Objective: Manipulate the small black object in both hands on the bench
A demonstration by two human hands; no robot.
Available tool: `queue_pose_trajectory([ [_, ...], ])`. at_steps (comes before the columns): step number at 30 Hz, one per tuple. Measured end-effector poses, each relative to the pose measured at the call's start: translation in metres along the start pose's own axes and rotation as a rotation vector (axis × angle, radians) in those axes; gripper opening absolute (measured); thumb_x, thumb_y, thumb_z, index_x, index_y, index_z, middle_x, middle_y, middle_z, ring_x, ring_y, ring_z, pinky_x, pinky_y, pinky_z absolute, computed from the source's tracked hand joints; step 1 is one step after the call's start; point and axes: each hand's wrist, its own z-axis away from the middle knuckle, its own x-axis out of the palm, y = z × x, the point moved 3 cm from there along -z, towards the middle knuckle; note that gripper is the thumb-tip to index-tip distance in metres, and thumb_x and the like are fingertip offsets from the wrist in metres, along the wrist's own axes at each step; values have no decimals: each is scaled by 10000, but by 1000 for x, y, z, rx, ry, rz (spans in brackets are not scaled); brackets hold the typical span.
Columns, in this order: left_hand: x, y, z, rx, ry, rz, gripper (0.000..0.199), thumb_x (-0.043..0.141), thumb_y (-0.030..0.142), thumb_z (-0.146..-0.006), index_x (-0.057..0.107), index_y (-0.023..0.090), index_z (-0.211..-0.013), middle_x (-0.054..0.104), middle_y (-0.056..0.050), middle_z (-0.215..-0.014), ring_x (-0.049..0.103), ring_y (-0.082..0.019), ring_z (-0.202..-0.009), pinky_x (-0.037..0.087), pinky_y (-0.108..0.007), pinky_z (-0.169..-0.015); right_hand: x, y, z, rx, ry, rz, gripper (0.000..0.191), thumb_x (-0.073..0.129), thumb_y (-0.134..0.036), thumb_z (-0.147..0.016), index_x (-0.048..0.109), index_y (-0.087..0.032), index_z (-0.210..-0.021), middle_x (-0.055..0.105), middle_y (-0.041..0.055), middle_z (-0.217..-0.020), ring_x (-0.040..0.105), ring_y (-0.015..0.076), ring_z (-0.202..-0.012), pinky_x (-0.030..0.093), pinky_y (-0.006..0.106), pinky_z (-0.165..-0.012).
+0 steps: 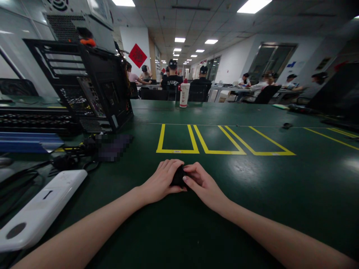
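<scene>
Both hands meet around a small black object (178,177) just above or on the green table (213,231), in front of the yellow tape outlines. Most of it is covered by fingers, so its kind cannot be made out. My left hand (162,179) wraps it from the left, with the thumb along its near side. From the right, my right hand (203,185) pinches its edge between thumb and fingertips.
Yellow tape frames (177,151) mark the table ahead. A black computer case (103,82), dark cables (64,160) and a long white device (42,209) occupy the left. Farther back stand a cup (184,95) and a small black item (287,126). Several people sit beyond.
</scene>
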Motion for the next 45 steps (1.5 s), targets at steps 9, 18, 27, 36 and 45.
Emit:
queue_pose_trajectory([
  [9, -5, 4, -1, -9, -26, 15, 580, 605, 361, -750, 273, 224, -1204, 430, -88, -1178, 429, -242, -1059, 349, -419, -890, -2, -3, -1, 83, 6, 62, 235, 487, -228, -816, 435, -210, -1045, 502, 52, -1073, 521, 179, -1006, 454, 378, -872],
  [18, -2, 1, 0, -4, 5, 3, 584, 623, 350, -735, 290, 215, -1195, 434, -88, -1181, 431, -240, -1057, 345, -411, -893, -1, 1, 1, 12, -37, 32, 166, 483, -221, -825, 435, -230, -984, 529, 18, -1000, 556, 160, -954, 481, 347, -817],
  [27, -1, 0, -2, -15, 5, 17, 598, 630, 361, -727, 287, 221, -1196, 441, -80, -1157, 427, -237, -1048, 349, -403, -884, -3, 2, -2, 73, -12, 67, 276, 482, -249, -824, 427, -218, -1092, 514, 52, -1083, 540, 174, -982, 462, 370, -851],
  [36, -4, 2, -1, -17, -23, 23, 571, 607, 366, -746, 289, 225, -1198, 439, -84, -1166, 435, -244, -1049, 352, -420, -886, -1, -2, 0, 9, -32, 13, 149, 486, -212, -821, 458, -233, -966, 529, 14, -1017, 546, 160, -977, 473, 358, -846],
  [45, -4, 2, -2, -11, -4, 14, 594, 628, 358, -731, 288, 210, -1196, 438, -92, -1171, 430, -242, -1054, 348, -408, -889, -2, 3, -3, 57, -22, 71, 260, 485, -238, -822, 433, -219, -1077, 519, 48, -1067, 541, 171, -976, 454, 374, -861],
])
